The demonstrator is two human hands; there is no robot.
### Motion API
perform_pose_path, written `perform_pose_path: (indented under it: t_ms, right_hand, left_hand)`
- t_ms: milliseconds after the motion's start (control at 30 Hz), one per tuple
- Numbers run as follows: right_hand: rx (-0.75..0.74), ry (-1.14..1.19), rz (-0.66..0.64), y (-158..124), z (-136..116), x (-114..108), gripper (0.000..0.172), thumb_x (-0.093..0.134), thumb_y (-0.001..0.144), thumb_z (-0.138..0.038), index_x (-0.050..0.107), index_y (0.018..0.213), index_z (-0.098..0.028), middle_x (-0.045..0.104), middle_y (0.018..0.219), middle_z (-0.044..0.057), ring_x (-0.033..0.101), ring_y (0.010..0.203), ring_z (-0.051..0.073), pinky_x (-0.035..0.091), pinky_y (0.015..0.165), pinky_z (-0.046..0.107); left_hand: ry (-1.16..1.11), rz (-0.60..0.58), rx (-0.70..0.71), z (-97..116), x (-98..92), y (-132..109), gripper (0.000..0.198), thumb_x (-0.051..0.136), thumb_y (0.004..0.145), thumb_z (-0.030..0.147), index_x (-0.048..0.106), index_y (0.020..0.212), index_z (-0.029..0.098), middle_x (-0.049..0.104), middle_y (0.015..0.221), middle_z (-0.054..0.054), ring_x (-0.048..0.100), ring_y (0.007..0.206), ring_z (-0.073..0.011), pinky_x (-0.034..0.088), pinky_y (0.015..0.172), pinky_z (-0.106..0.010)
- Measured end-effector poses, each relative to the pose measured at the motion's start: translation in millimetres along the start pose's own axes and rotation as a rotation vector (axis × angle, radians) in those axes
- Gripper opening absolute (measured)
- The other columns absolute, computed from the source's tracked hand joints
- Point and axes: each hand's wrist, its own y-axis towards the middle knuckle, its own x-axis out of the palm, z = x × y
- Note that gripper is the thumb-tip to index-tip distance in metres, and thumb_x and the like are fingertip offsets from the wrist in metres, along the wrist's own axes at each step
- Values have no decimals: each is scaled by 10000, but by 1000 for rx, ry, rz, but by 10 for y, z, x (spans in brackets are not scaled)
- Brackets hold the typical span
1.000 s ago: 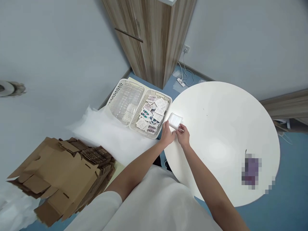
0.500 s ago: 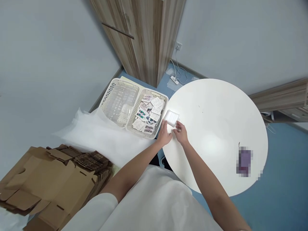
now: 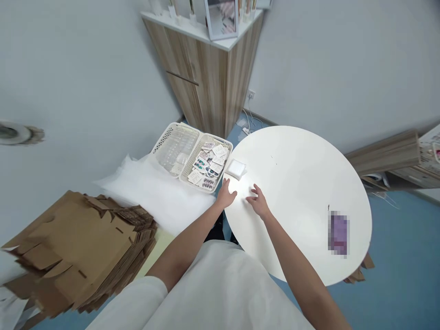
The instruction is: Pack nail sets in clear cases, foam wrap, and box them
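A small white square packet [image 3: 235, 168] lies on the round white table [image 3: 302, 197] near its left edge. My left hand [image 3: 226, 194] rests at the table's rim just below the packet, fingers apart and holding nothing. Close to its right, my right hand [image 3: 257, 203] lies flat on the tabletop with fingers spread, also holding nothing. Neither hand touches the packet.
A cream basket [image 3: 225, 166] of small printed packets sits left of the table, beside another basket [image 3: 161, 142] of clear plastic trays. White sheeting [image 3: 154, 192], a stack of flat cardboard boxes [image 3: 79, 247], a wooden cabinet [image 3: 206, 87] and a blurred purple thing [image 3: 338, 232] on the table are around.
Both hands have let go of the white packet and drawn back toward me with fingers spread. The packet stays on the table. The camera has tilted up.
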Motion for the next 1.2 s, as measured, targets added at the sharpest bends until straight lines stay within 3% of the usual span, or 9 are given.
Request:
perform_pose_path:
  t_ms: [133, 233, 367, 500, 667, 867, 1033, 1200]
  right_hand:
    - [-60, 82, 48, -324, 92, -240, 681, 580, 654, -357, 315, 1273, -257, 508, 1140, 89, 575, 758, 146, 473, 713, 353]
    - [-107, 111, 31, -483, 220, -316, 586, 578, 657, -369, 412, 1200, -222, 561, 1048, 79, 577, 733, 147, 473, 704, 350]
    - [-151, 121, -67, -570, 327, -190, 484, 570, 669, -396, 489, 1099, -189, 607, 900, 63, 582, 723, 161, 469, 721, 363]
    - [-228, 117, -258, -608, 209, 100, 480, 588, 661, -429, 511, 1056, -167, 606, 718, 31, 574, 666, 166, 466, 708, 371]
    - [-366, 112, -503, -684, -172, 563, 459, 530, 701, -503, 539, 1024, -177, 599, 692, 40, 570, 679, 177, 471, 676, 362]
    - [-464, -123, -667, -827, -474, 1311, 475, 537, 680, -527, 558, 994, -172, 606, 718, 46, 557, 659, 168, 458, 630, 323]
    - [-635, -372, -676, -865, -717, 2144, 523, 586, 645, -494, 539, 1074, -198, 582, 811, 37, 494, 590, 121, 440, 594, 292]
    - [-811, -603, -650, -874, -965, 2977, 559, 611, 645, -413, 483, 1155, -221, 554, 928, 46, 513, 690, 145, 451, 679, 321]
  left_hand:
    - [-193, -38, -29, -10, -73, -273, 532, 549, 740, 226, 370, 1238, 161, 380, 1313, -153, 439, 1153, -231, 398, 915, -351]
    - [-242, -59, -44, -59, -96, -557, 463, 543, 759, 236, 423, 1191, 120, 501, 1199, -169, 519, 1065, -214, 434, 878, -338]
    - [-249, 6, -54, -134, -158, -1005, 424, 560, 755, 269, 467, 1151, 147, 561, 1124, -137, 569, 985, -199, 461, 844, -332]
    - [-220, 107, -4, -187, -356, -1429, 384, 570, 744, 283, 513, 1107, 169, 587, 1083, -118, 580, 955, -201, 475, 817, -335]
    - [-84, 359, 12, -340, -828, -1859, 369, 530, 757, 283, 509, 1113, 189, 598, 1068, -88, 575, 953, -190, 480, 791, -321]
    - [219, 650, -68, -737, -1523, -2309, 352, 502, 763, 318, 527, 1087, 183, 559, 1128, -77, 490, 1072, -224, 369, 928, -370]
    - [314, 739, -238, -1131, -2065, -2582, 425, 542, 722, 396, 508, 1101, 206, 549, 1124, -87, 464, 1080, -267, 348, 901, -405]
    - [392, 696, -355, -1441, -2474, -2696, 536, 612, 643, 444, 496, 1112, 212, 530, 1140, -100, 435, 1087, -297, 286, 926, -430]
